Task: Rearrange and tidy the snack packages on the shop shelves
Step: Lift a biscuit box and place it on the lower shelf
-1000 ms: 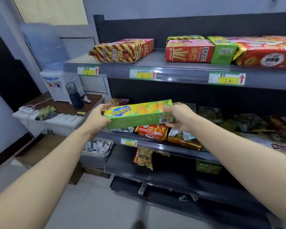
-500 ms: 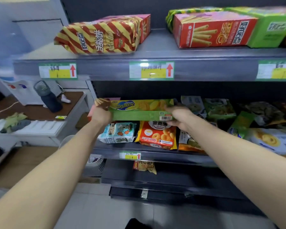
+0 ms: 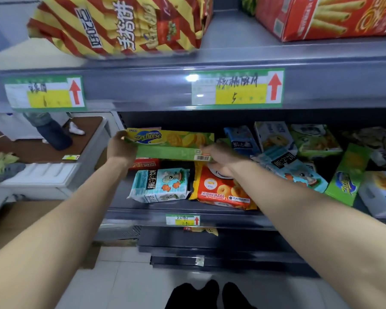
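A long green and yellow cheese-biscuit box (image 3: 169,144) is held level inside the middle shelf (image 3: 156,216), above other packs. My left hand (image 3: 119,149) grips its left end and my right hand (image 3: 221,156) grips its right end by the barcode. Under the box lie a red pack (image 3: 144,163), a light-blue bear-biscuit bag (image 3: 159,185) and an orange ring-biscuit bag (image 3: 221,189). To the right the shelf is crowded with several blue, green and white packs, among them another green box (image 3: 347,175) standing tilted.
The top shelf (image 3: 143,85) carries a red and yellow striped bag (image 3: 120,25) and a red stick-biscuit box (image 3: 325,16). A side table (image 3: 38,172) with a dark bottle (image 3: 51,132) stands left. Lower dark shelves (image 3: 210,250) and tiled floor lie below.
Both hands have carried the green box forward from in front of the shelves into the middle shelf, and my head has come much closer to the shelving.
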